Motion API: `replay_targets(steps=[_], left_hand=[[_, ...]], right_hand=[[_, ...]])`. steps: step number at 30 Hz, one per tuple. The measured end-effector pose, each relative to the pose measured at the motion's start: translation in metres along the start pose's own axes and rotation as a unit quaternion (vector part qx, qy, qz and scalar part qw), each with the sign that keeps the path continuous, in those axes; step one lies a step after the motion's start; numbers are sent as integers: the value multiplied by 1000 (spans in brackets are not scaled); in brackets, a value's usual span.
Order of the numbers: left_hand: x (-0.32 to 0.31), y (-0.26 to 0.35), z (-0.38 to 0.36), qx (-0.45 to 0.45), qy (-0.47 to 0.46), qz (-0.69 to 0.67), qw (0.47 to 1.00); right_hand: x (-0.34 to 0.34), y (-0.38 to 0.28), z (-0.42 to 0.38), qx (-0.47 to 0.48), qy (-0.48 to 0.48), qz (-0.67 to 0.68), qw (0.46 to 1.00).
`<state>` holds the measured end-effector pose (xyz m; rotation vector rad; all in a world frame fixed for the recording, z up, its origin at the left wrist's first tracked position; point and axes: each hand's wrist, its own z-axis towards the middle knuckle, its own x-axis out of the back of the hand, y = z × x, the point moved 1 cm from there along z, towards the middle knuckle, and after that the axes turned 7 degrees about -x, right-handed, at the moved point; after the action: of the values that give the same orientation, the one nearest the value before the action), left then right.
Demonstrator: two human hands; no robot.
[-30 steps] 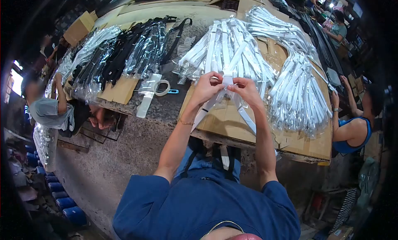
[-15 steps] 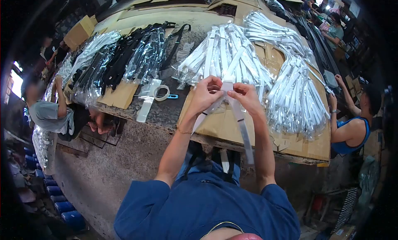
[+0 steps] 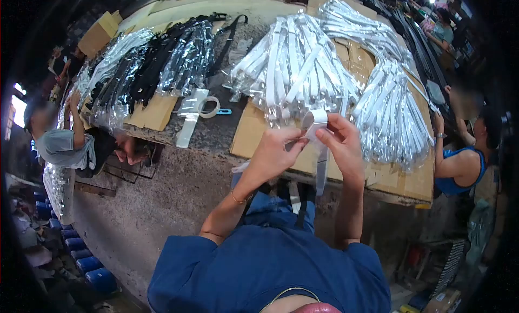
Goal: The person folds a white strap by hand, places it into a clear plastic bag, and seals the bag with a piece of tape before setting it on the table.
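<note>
Both of my hands hold a white strap (image 3: 319,117), which bends into a loop between them in front of the table edge. My left hand (image 3: 278,151) pinches the strap's near part from the left. On the other side, my right hand (image 3: 344,142) has its thumb and fingers closed on the loop, and a grey-white end hangs below it. Just beyond my hands lies a large fanned pile of white straps in clear plastic (image 3: 292,59). A second bundle of wrapped white straps (image 3: 386,118) is to the right.
Left on the table are black wrapped straps (image 3: 186,53), a tape roll (image 3: 209,107) and a blue cutter (image 3: 224,112). One person in grey (image 3: 65,148) is at the left, another in a blue top (image 3: 462,170) at the right. Blue containers (image 3: 101,280) stand on the floor.
My hands have moved slightly down and to the right. The strap, earlier held flatter with its ends hanging, now curves in a raised loop. The view has shifted a little.
</note>
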<state>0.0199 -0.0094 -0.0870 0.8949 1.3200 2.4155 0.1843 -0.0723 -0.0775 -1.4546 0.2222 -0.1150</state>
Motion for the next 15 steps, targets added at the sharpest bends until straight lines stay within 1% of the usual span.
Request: replay_targets(steps=[1,2,3,4,5,6,7,9,10,12,13,15], left_hand=[[-5,4,-6,6,-8,-5,1000],[-10,9,-11,15,-2,-20,1000],[-14,11,-15,23,4,-34,999],[-19,9,-18,25,-3,-39,999],[-22,5,-20,1,18,-66,998],[-24,4,-22,-21,40,-92,995],[-26,4,-24,-19,38,-95,995],[-23,7,-24,-31,17,-50,998],[-20,11,-23,-31,14,-51,998],[-16,22,-21,-13,-48,-54,997],[-14,20,-20,-17,-49,-55,997],[-10,10,-16,2,-17,-105,994]], right_hand=[[-2,-1,-7,-24,34,11,999],[-1,0,-13,-9,40,-2,999],[-1,3,-19,-15,48,-3,999],[0,7,-24,-12,47,24,999],[2,8,-28,-8,44,50,998],[3,8,-31,5,31,48,998],[6,9,-34,3,34,47,998],[12,14,-39,42,29,-52,997],[14,15,-42,41,31,-52,997],[13,14,-47,22,9,-153,988],[9,12,-48,24,11,-155,988],[-3,2,-45,86,53,-99,990]])
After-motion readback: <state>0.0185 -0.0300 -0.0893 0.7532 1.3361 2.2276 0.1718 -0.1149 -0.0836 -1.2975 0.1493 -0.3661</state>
